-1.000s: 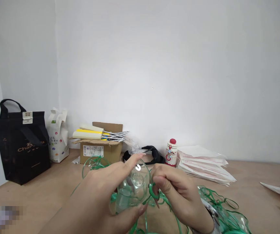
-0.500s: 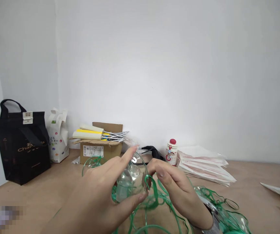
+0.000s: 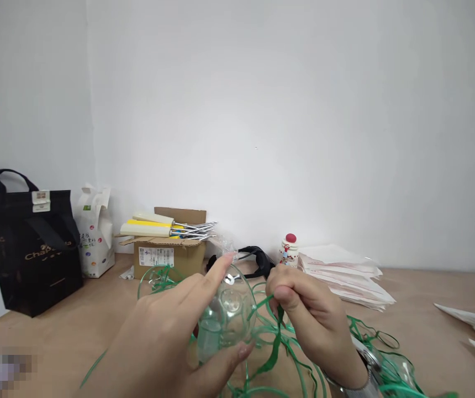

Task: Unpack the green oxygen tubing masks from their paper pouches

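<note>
My left hand is wrapped round a clear, green-tinted oxygen mask, its fingers on the far side and its thumb along the near edge. A milky plastic cup shows under the mask, partly hidden by the hand. Just right of it, my right hand pinches a green elastic strap that runs from the mask's side and hangs down below the fingers. Green tubing lies in loops on the table beneath both hands. More green tubing and clear plastic lies beside my right wrist.
At the back stands a cardboard box with yellow- and white-handled metal tools. A black bag and white carton are at left. A red-topped bottle, black strap and stacked paper packets sit behind my hands.
My right hand has moved away from the mask's edge to the right, drawing the green strap out with it. The left hand keeps its hold on the mask. The view has shifted slightly.
</note>
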`<state>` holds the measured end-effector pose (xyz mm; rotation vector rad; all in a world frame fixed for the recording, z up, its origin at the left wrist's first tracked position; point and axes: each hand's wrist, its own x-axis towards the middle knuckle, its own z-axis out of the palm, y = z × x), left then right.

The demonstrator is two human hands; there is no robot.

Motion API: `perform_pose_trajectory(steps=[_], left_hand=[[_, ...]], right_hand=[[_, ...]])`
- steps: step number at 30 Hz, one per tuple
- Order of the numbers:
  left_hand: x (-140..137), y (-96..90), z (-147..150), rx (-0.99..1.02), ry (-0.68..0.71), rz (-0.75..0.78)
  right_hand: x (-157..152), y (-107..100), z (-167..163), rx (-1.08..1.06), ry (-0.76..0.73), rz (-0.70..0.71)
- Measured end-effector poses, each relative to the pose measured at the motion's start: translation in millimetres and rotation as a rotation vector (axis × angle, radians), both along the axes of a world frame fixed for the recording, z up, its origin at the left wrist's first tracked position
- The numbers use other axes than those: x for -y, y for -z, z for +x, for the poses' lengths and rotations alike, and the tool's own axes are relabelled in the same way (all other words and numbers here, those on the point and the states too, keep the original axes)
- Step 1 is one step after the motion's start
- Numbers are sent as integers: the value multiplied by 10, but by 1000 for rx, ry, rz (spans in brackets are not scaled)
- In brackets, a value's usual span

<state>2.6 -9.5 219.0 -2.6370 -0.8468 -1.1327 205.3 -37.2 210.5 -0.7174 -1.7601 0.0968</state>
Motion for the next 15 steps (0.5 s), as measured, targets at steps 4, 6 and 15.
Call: perform_pose_trajectory(steps=[4, 6, 15], left_hand=[[-94, 55, 77, 22, -55, -39], [-132, 83, 107, 61, -48, -36], [0, 25, 167, 79, 49, 11]], right_hand=[[-79, -11, 0, 58, 78, -81], [-124, 4, -23, 93, 54, -159], [-73, 103, -126, -118, -70, -21]])
